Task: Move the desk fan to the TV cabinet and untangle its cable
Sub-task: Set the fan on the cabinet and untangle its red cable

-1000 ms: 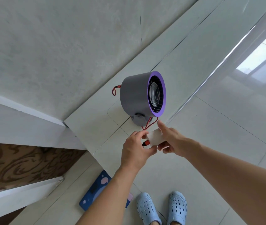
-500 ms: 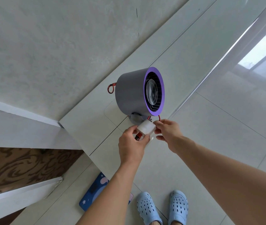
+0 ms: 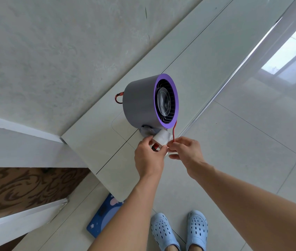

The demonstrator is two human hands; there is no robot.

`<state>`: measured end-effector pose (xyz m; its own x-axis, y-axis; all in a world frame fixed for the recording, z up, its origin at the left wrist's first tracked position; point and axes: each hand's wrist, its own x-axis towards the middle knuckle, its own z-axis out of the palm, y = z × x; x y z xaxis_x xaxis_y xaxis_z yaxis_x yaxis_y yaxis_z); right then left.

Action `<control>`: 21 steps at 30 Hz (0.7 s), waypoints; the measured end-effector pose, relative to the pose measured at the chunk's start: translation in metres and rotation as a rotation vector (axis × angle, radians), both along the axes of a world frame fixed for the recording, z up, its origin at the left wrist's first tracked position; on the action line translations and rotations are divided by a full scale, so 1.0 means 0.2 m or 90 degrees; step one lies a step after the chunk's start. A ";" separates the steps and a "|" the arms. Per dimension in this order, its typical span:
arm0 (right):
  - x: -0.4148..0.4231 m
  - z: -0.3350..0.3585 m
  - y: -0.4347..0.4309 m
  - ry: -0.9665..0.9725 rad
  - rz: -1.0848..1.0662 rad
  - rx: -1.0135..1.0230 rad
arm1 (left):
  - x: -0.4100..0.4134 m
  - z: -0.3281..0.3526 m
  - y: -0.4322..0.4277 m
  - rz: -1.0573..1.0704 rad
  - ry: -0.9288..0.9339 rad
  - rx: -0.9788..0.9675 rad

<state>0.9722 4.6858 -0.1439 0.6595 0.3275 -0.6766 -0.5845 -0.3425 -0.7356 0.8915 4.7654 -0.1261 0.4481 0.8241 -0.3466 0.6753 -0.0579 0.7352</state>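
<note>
Desk fan point(image 3: 146, 102): grey drum, purple front ring, upright on the pale TV cabinet point(image 3: 93, 136) near its front edge. Red cable point(image 3: 174, 131): hangs from the fan's front, another loop behind the fan. White plug block point(image 3: 161, 138): just below the fan, pinched by the left hand point(image 3: 149, 157). Right hand point(image 3: 185, 149): beside the fan's base, fingertips gripping the cable.

Fan: grey round plastic desk fan point(image 3: 143, 104) on pale flat-topped cabinet point(image 3: 93, 134).
Adapter: white boxy plug adapter point(image 3: 162, 138) at fan's 6 o'clock.
Hands: left hand point(image 3: 148, 158) at the adapter's 7 o'clock, right hand point(image 3: 185, 151) at its 4 o'clock.
</note>
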 end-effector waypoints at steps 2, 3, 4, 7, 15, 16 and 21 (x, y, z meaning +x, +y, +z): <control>0.01 0.00 -0.01 0.001 -0.005 0.008 | 0.01 0.01 0.00 -0.002 0.023 0.002; 0.02 0.00 -0.01 0.005 -0.014 0.014 | 0.01 0.01 0.00 -0.008 0.039 0.006; 0.04 0.00 -0.01 0.011 -0.024 0.018 | 0.00 0.01 0.00 -0.014 0.055 0.009; 0.07 0.00 0.01 0.020 -0.048 0.014 | 0.01 0.02 0.00 -0.018 0.084 0.000; 0.17 0.03 0.09 0.082 0.053 -0.128 | 0.04 0.02 -0.01 -0.090 0.130 -0.012; 0.18 0.03 0.10 0.091 0.082 -0.145 | 0.05 0.02 -0.01 -0.103 0.137 -0.008; 0.21 0.02 0.08 0.113 0.084 -0.184 | 0.07 0.02 -0.03 -0.126 0.168 0.076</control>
